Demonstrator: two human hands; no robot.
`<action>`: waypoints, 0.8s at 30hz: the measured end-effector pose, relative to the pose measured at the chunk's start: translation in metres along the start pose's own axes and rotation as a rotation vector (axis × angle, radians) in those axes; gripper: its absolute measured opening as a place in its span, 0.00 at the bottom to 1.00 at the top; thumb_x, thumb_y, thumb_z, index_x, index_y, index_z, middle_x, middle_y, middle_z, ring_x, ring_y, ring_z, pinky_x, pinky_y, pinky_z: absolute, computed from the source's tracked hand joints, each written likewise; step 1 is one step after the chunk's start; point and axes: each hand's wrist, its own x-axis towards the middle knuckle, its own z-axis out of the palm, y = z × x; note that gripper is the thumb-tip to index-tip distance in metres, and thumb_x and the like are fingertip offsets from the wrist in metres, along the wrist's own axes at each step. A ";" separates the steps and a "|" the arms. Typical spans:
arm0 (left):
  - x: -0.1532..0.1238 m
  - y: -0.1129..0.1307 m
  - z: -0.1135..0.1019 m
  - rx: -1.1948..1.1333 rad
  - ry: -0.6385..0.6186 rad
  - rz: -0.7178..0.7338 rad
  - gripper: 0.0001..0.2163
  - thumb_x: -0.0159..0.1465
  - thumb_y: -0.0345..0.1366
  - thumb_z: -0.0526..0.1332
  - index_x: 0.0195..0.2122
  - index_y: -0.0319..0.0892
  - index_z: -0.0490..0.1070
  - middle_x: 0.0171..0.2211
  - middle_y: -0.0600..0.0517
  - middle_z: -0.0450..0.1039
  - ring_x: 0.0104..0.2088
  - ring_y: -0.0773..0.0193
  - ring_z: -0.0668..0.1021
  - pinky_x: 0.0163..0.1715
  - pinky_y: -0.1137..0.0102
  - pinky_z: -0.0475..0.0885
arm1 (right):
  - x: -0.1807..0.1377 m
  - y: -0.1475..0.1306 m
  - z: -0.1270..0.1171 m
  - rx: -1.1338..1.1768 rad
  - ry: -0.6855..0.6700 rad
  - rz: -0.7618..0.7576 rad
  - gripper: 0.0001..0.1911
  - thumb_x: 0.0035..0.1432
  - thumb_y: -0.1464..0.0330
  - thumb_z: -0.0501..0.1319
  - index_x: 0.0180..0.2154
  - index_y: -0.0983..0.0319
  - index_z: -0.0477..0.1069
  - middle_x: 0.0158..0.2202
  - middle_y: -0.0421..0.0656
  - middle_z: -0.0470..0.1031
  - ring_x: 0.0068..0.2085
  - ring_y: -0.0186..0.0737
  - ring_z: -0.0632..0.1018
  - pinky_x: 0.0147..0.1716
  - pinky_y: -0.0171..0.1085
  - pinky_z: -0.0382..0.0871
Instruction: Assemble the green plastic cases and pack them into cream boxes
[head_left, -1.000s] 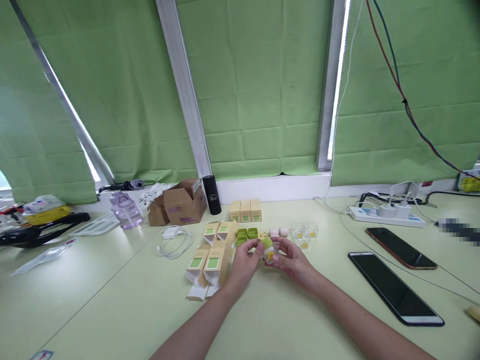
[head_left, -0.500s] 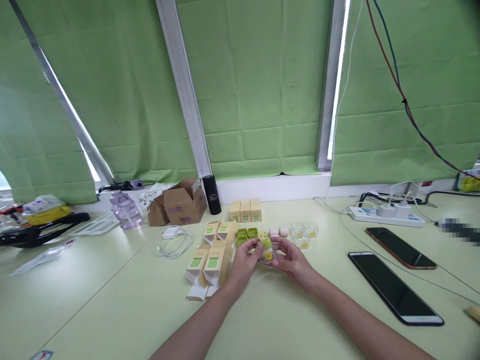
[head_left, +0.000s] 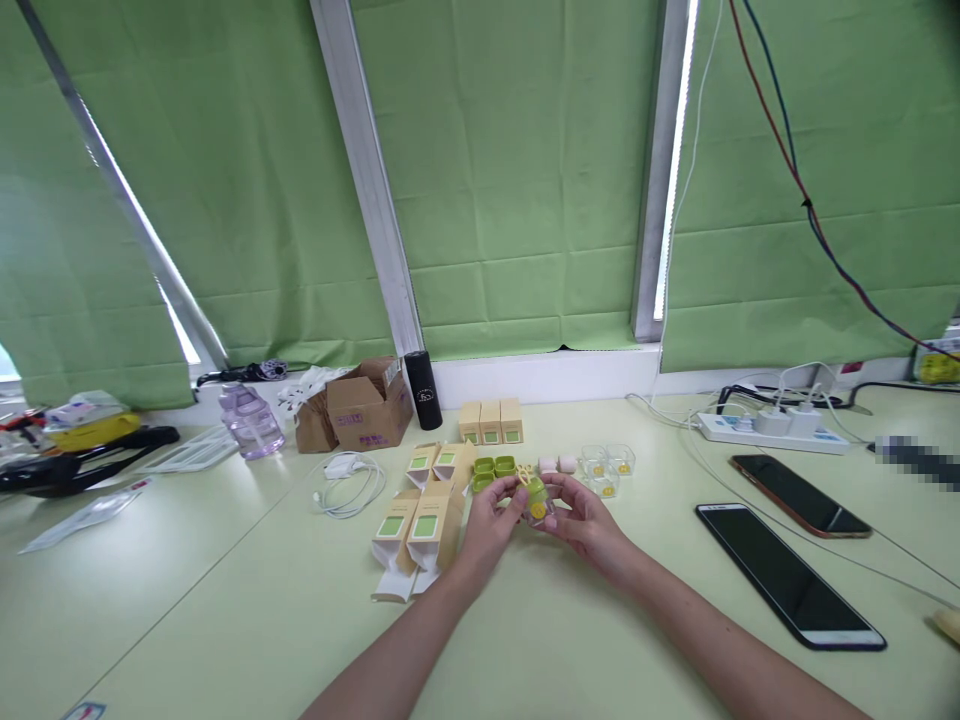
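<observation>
Between my two hands is a small clear container with a green lid, a yellow round mark on its front and a pale yellow loop on top. My left hand is closed on its left side, thumb at the lid. The fingers of my right hand pinch it from the right. Just behind lie small green square caps and pale pink pieces. Several clear containers with yellow marks stand to the right. Left of my hands lie open cream boxes with green labels.
Three closed cream boxes stand at the back near a black bottle and a brown carton. A white cable lies left. Two phones and a power strip are at right.
The container has tilted slightly in my fingers, its lid now turned more toward me. Both hands stay in nearly the same place, and the other things have not moved.
</observation>
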 end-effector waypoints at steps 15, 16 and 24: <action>-0.007 0.002 0.002 0.186 -0.046 0.128 0.25 0.59 0.40 0.72 0.55 0.45 0.68 0.56 0.43 0.73 0.53 0.53 0.76 0.43 0.65 0.71 | -0.007 -0.016 0.011 0.055 0.005 -0.031 0.32 0.52 0.61 0.76 0.56 0.48 0.67 0.49 0.43 0.75 0.48 0.49 0.83 0.59 0.55 0.70; -0.007 0.002 0.002 0.196 -0.037 0.128 0.24 0.59 0.39 0.72 0.55 0.45 0.69 0.56 0.43 0.73 0.54 0.52 0.76 0.42 0.65 0.71 | -0.007 -0.017 0.012 0.049 0.000 -0.030 0.31 0.53 0.60 0.76 0.56 0.49 0.67 0.50 0.44 0.75 0.48 0.49 0.83 0.59 0.55 0.70; -0.008 0.007 0.003 0.292 0.012 0.129 0.20 0.59 0.36 0.71 0.52 0.47 0.74 0.53 0.45 0.75 0.52 0.53 0.75 0.44 0.64 0.70 | -0.006 -0.020 0.013 0.036 0.011 -0.028 0.28 0.53 0.56 0.75 0.52 0.51 0.69 0.48 0.43 0.76 0.47 0.51 0.84 0.58 0.56 0.70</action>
